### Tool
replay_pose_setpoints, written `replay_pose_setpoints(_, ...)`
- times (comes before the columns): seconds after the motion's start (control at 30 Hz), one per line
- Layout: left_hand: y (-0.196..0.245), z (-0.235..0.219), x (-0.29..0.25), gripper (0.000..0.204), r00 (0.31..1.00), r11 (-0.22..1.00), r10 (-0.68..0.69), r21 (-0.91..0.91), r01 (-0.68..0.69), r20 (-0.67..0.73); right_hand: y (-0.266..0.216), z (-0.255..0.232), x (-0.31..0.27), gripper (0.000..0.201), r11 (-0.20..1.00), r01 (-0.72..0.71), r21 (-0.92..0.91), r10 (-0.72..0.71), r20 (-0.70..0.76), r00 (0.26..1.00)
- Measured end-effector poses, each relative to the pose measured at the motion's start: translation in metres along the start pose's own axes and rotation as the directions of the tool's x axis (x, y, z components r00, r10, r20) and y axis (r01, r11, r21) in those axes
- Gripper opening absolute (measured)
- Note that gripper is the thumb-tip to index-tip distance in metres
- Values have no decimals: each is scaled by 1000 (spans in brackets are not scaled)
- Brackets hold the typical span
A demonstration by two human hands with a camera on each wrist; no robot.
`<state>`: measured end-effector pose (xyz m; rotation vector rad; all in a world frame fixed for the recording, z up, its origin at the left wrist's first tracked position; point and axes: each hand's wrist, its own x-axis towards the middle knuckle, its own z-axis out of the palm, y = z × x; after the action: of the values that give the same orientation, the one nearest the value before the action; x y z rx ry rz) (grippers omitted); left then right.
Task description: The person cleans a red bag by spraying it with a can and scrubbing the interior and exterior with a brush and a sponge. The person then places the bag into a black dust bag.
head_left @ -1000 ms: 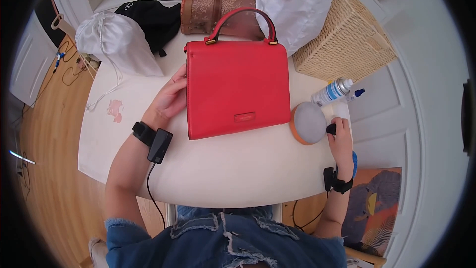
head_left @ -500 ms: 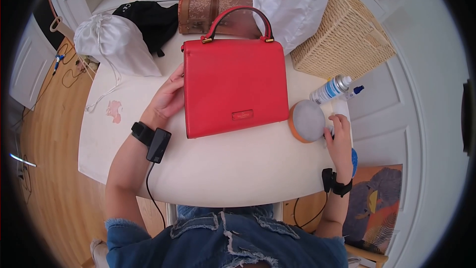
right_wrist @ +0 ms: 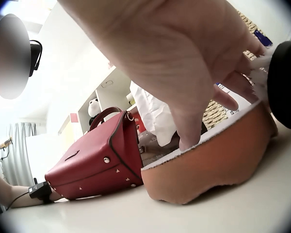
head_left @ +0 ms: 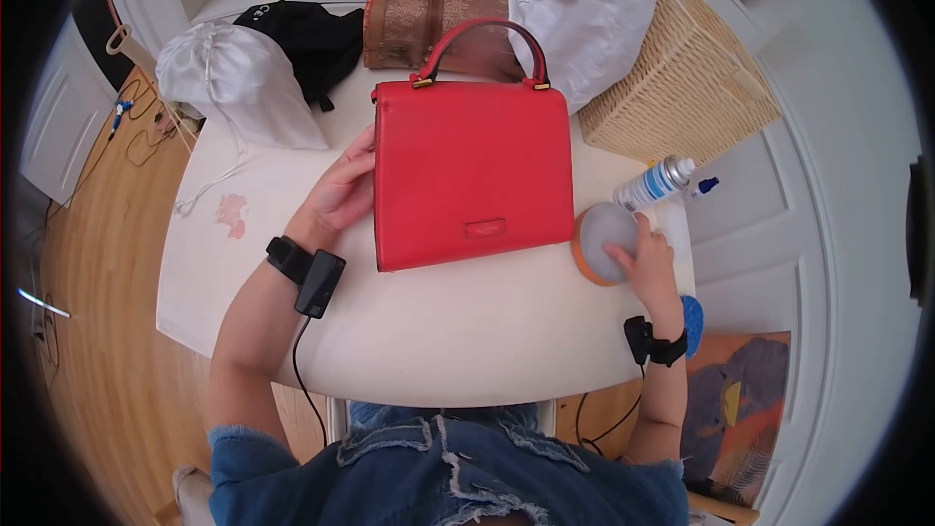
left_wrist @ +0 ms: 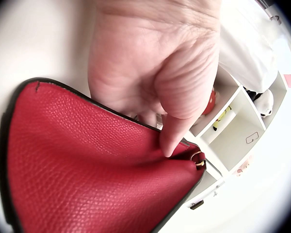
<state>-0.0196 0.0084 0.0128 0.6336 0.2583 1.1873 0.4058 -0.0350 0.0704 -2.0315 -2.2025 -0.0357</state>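
Note:
A red handbag (head_left: 474, 175) with a top handle stands upright on the white table. At its left side my left hand (head_left: 343, 197) grips the edge; in the left wrist view the thumb (left_wrist: 174, 136) presses into the side fold while the fingers go behind the bag, mostly hidden. My right hand (head_left: 654, 265) spreads over a round orange sponge (right_wrist: 208, 158) with a grey face. Its thumb (right_wrist: 188, 131) touches the grey rim. Beside that hand, in the right wrist view, is a black round piece (right_wrist: 287, 85) with white bristles.
A spray can (head_left: 654, 183) and a blue-capped bottle (head_left: 703, 187) are beyond the sponge. Behind the bag are a brown trunk (head_left: 401, 15), a wicker basket (head_left: 682, 88), white cloth bags (head_left: 579, 19) and a black cloth bag (head_left: 317, 44). A blue bristly item (head_left: 692, 323) is at the right edge.
My right hand has left the small black item and moved left onto the round sponge. The left hand keeps its place at the handbag, which looks unmoved.

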Motion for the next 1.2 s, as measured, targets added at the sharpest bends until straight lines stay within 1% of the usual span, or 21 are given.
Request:
replay_pose_setpoints(0.03,0,0,0,58,1000,1000,4,-7,-4,18,1,-1,2,67,996,-24,91,22,27,999)
replay_pose_setpoints(0.07,0,0,0,58,1000,1000,8,-6,-8,15,4,1,2,67,996,-20,91,17,29,999)
replay_pose_setpoints(0.13,0,1,0,58,1000,1000,5,24,-5,2,8,5,3,65,986,95,134,-69,-186,980)
replay_pose_setpoints(0.17,0,1,0,58,1000,1000,8,23,-8,0,8,1,4,65,986,98,134,-72,-185,980)
replay_pose_setpoints(0.23,0,2,0,59,1000,1000,5,21,-5,2,7,-13,5,56,969,-2,248,13,-40,999)
replay_pose_setpoints(0.33,0,-2,1,60,999,999,9,38,-11,37,5,-32,4,43,938,-39,346,31,30,999)
replay_pose_setpoints(0.37,0,-2,1,60,999,999,14,38,-16,35,11,-39,4,43,938,-34,345,25,30,999)
replay_pose_setpoints(0.43,0,0,0,63,998,1000,2,29,-4,57,23,-56,5,33,746,-175,643,55,202,978)
replay_pose_setpoints(0.47,0,0,0,63,999,1000,4,29,-6,53,18,-63,6,33,746,-173,643,51,204,978)
replay_pose_setpoints(0.53,-1,-3,1,65,997,999,2,46,-6,74,-1,-77,11,24,412,42,910,77,-81,994)
replay_pose_setpoints(0.57,-1,-3,1,65,997,999,2,48,-5,74,-14,-83,14,24,410,43,911,78,-81,994)
replay_pose_setpoints(0.63,0,-3,1,65,996,998,-9,59,4,93,-42,-89,22,24,249,33,968,95,-59,994)
replay_pose_setpoints(0.67,0,-2,2,65,996,998,-7,62,2,94,-46,-86,30,24,247,36,968,94,-61,994)
replay_pose_setpoints(0.73,0,0,1,65,991,999,-3,33,-1,136,-56,-76,46,25,282,57,958,-13,-55,998)
replay_pose_setpoints(0.87,0,-2,3,66,990,1000,-10,29,5,140,-96,-62,62,23,247,68,967,-15,-66,998)
replay_pose_setpoints(0.93,0,-3,3,65,989,1000,-4,21,1,148,-120,-52,66,20,252,158,955,-120,-131,984)
replay_pose_setpoints(0.97,0,-3,3,64,987,1000,-11,13,9,159,-132,-51,63,20,250,164,954,-131,-135,982)
replay_pose_setpoints(1.03,0,1,3,64,988,1000,-5,5,4,157,-151,-56,56,18,255,148,955,-306,-65,950)
replay_pose_setpoints(1.1,2,1,2,63,989,1000,-2,-1,3,148,-148,-64,59,20,260,135,956,-320,-47,946)
replay_pose_setpoints(1.17,1,-2,2,63,992,1000,-29,14,28,119,-122,-75,69,21,450,83,889,-125,-30,992)
replay_pose_setpoints(1.2,1,-1,2,64,993,1000,-23,6,23,118,-109,-77,74,21,450,82,889,-127,-28,992)
